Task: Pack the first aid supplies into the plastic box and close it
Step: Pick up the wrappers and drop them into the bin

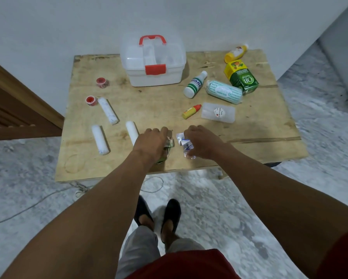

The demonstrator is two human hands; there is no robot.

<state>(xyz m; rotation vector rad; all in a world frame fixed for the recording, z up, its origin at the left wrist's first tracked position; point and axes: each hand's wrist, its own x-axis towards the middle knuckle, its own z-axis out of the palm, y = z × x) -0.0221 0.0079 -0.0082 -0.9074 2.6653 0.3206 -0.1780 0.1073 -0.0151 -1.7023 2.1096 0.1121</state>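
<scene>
Head view, plywood table [149, 101] against white wall, left hand [152, 141] gripping green packet [168, 147], right hand [203, 142] gripping clear sachets [184, 144], closed plastic box [155, 63] beyond both

The left hand [152, 142] covers most of a green packet [167, 148], so its label can't be read. Just right of it, the right hand [202, 142] hides part of the clear sachets [184, 143]; their print is too small to read.
</scene>
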